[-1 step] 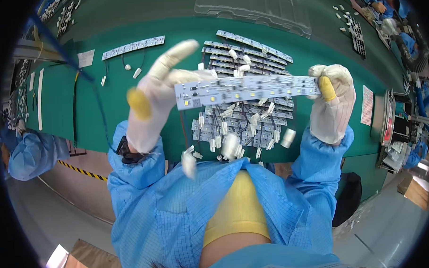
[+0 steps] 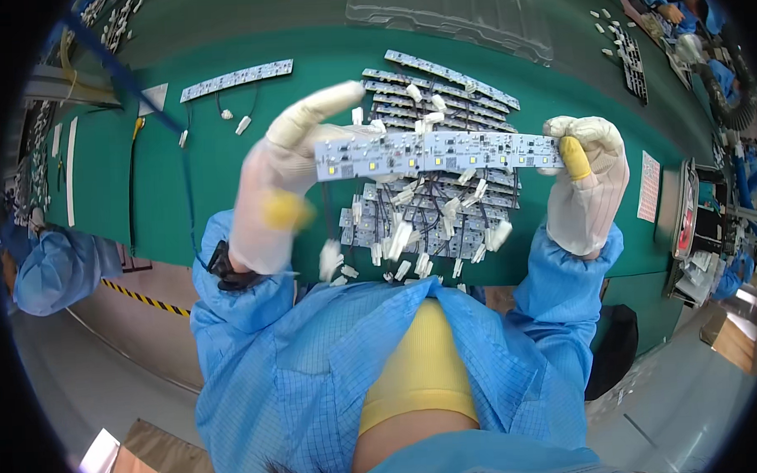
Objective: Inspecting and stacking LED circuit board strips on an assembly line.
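Note:
I hold up a long white LED circuit board point(image 2: 434, 154), its yellow-white LEDs facing me. My right hand point(image 2: 592, 179), in a white glove with a yellow thumb cover, is closed on the board's right end. At the left end is my left hand point(image 2: 272, 186), similarly gloved. Its index finger stretches out above the board, other fingers reach behind, and its blurred yellow thumb stands apart from the board. Whether the fingers behind touch it is hidden. Beneath the board, a pile of LED boards point(image 2: 432, 222) with wires and white connectors point(image 2: 399, 240) covers the green mat.
Another LED board point(image 2: 238, 79) lies at the far left of the green mat point(image 2: 214, 171). A clear plastic tray point(image 2: 450, 21) is at the back. A blue cord point(image 2: 123, 70) hangs at the left. A co-worker's blue sleeve point(image 2: 67, 272) shows farther left.
The held board's left end has risen slightly, and the board looks sharper. My left hand has shifted a little right; its thumb has swung right and down. Hanging connectors have moved.

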Tool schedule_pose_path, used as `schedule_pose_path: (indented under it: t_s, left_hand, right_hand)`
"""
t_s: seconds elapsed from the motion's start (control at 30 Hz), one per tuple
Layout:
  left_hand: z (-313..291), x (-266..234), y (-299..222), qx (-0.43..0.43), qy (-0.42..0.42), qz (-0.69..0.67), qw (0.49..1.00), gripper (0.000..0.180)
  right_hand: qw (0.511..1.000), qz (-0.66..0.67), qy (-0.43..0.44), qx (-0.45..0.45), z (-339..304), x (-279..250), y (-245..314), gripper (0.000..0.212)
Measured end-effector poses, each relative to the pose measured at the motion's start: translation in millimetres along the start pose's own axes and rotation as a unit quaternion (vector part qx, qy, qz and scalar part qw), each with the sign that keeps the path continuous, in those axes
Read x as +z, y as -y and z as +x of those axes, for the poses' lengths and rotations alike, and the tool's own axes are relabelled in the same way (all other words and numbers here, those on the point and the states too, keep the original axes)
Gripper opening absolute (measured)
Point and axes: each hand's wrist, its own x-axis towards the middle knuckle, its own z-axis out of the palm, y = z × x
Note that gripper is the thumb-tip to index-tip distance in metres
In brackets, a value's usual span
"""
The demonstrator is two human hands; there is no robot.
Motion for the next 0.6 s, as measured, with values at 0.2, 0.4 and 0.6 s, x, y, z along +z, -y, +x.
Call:
schedule_pose_path:
  t_s: [0.2,0.4,0.6]
  left_hand:
    - [-7.6,20.6,8.3,0.043,-0.162,0.183,0.969,0.044]
    - [-8.5,14.6,2.0,0.128,-0.124,0.372,0.911,0.045]
    - [-11.0,16.3,0.9,0.109,-0.159,0.212,0.958,0.044]
  right_hand:
    - [0.987,0.096,0.082,0.1,0.9,-15.1,-6.6,0.056]
    - [0.986,0.028,0.13,0.098,-4.1,-20.8,-5.1,0.073]
    - [0.986,0.011,0.14,0.092,-2.6,-22.4,-4.6,0.089]
